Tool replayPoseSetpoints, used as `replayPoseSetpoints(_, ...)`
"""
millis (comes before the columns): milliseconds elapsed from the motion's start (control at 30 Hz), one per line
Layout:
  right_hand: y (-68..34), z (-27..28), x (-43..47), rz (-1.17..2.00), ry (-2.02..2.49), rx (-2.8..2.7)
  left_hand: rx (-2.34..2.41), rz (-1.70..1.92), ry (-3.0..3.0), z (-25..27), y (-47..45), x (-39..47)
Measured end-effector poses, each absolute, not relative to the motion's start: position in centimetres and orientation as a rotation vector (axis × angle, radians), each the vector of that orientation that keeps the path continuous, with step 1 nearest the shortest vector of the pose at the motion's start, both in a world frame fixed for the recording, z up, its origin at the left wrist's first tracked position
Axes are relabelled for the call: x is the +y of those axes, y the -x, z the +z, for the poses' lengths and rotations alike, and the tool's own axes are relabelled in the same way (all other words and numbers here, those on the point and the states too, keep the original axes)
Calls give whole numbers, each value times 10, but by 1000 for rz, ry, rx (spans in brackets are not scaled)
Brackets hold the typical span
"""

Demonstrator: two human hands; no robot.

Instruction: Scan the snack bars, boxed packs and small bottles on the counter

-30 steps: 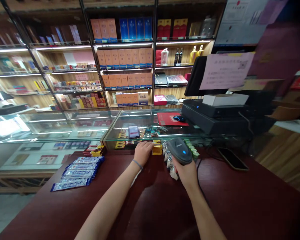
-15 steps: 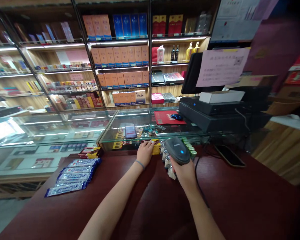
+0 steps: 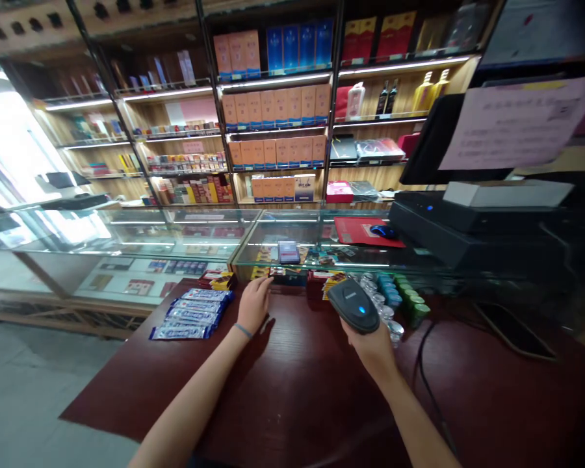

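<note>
A dark barcode scanner [image 3: 355, 307] with a lit blue dot is gripped in my right hand [image 3: 374, 348]; the scanner's head points away from me. My left hand [image 3: 252, 305] hovers over the brown counter, fingers stretched forward and nothing visible in them. To its left lies a fanned row of blue-and-white packets [image 3: 195, 312]. Just beyond those sits a stack of yellow-and-red packs [image 3: 218, 279]. Another stack of yellow-and-red packs [image 3: 320, 284] lies between my hands, partly behind the scanner. Right of the scanner stand rows of small clear-topped containers [image 3: 394, 330] and green ones [image 3: 416, 307].
A glass display case [image 3: 209, 231] runs along the counter's far edge. A monitor [image 3: 431, 140] with a paper sheet stands at right above a black box. A phone [image 3: 514, 330] and the scanner's cable [image 3: 422, 364] lie at right. Stocked shelves [image 3: 277, 130] rise behind.
My left hand has moved left, away from the yellow-and-red packs beside the scanner. My right hand still holds the scanner. The camera view has turned left.
</note>
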State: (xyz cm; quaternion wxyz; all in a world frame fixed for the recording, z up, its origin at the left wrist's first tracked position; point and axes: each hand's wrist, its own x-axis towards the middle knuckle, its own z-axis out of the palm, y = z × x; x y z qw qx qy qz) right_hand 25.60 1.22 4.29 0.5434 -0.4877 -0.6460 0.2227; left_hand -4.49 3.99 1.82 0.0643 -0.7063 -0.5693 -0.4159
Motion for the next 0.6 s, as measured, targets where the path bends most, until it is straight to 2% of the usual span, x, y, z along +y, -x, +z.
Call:
replayPoseSetpoints(133, -234, 31, 8, 630, 1075, -1514, -1827, -1045, 1958, 17, 113, 31)
replayPoseSetpoints(300, -212, 25, 0, 587, 1054, -1639, -1923, -851, 1883, 15, 179, 31)
replayPoseSetpoints(600, -202, 20, -6, 561, 1092, -1942, -2055, -621, 2036, 2, 222, 56)
